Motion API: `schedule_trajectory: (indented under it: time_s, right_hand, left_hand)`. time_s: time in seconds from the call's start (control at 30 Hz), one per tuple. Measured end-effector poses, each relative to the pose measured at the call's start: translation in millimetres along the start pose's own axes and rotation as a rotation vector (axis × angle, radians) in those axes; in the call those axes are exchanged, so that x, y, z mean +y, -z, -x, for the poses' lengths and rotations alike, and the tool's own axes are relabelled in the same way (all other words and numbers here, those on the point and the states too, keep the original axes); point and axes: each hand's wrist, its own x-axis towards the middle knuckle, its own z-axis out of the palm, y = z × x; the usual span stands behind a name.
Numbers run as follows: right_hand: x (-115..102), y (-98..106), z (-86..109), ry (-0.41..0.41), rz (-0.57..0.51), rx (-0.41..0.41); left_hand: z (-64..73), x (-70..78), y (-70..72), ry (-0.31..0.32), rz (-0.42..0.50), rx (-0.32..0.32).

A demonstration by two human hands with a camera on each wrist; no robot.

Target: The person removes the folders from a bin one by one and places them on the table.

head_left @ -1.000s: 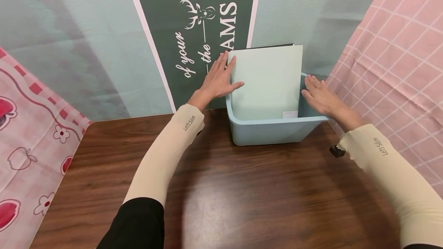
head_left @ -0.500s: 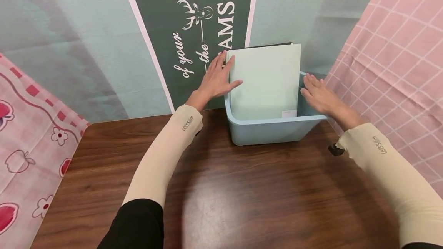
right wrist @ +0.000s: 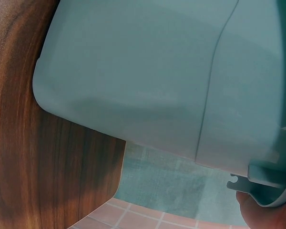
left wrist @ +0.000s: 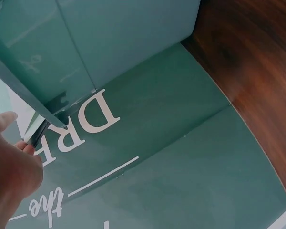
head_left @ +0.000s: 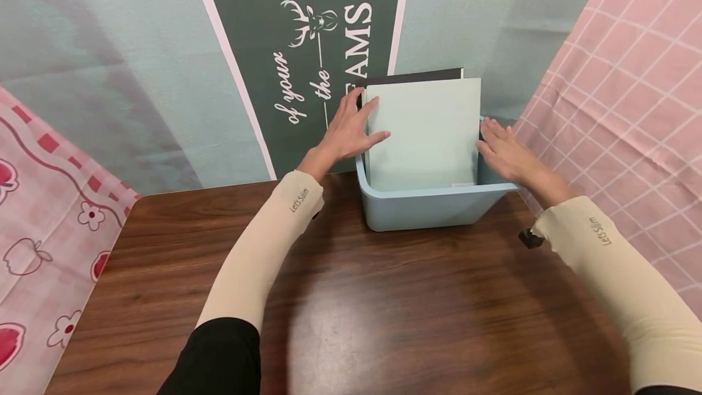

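In the head view, a pale green, flat, book-like item [head_left: 422, 133] stands upright in a light blue plastic bin [head_left: 422, 209]. Just behind it, a black-covered item [head_left: 419, 76] shows its top strip. My left hand [head_left: 347, 130] touches the left edges of both, fingers extended and thumb out over the pale front. In the left wrist view, fingertips [left wrist: 26, 146] meet a dark edge beside the bin rim. My right hand [head_left: 504, 151] rests on the bin's right rim with straight fingers. Whatever lies deeper in the bin is hidden by the pale item.
The brown wooden table [head_left: 329, 297] stretches in front of the bin. A green printed cloth [head_left: 307, 78] hangs close behind, and a pink checked cloth [head_left: 620, 114] is near the right side. A fruit-patterned cloth [head_left: 44, 236] borders the left.
The pale green item has sunk lower and a little right, so more of the black one shows above it and its white label is mostly hidden. My left hand shifted slightly; my right stayed.
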Motion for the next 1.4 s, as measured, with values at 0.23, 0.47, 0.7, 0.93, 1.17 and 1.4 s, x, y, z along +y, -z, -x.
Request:
schedule_trajectory:
  time_s: [0.23, 0.47, 0.7, 0.93, 1.17, 1.4]
  right_hand:
    - [-1, 0, 0.2, -0.006, -0.014, 0.009]
    - [-3, 1, 0.5, -0.008, -0.014, 0.008]
    - [-1, 0, 0.9, -0.012, -0.020, 0.010]
    - [-1, 0, 0.4, -0.020, -0.014, 0.009]
    - [-1, -2, -0.3, -0.007, -0.022, 0.029]
    - [0, -3, 0.3, -0.015, -0.026, 0.031]
  left_hand:
    - [2.8, 1.6, -2.1, -0.047, 0.142, 0.039]
    - [6.0, -0.6, -5.7, -0.090, 0.229, 0.084]
    - [8.1, -2.4, -11.1, -0.091, 0.313, 0.072]
    - [4.5, 1.4, -16.5, -0.125, 0.358, 0.052]
    - [-1.2, 5.0, -11.6, -0.082, 0.480, 0.003]
    - [-5.7, 8.4, -10.6, -0.099, 0.505, -0.106]
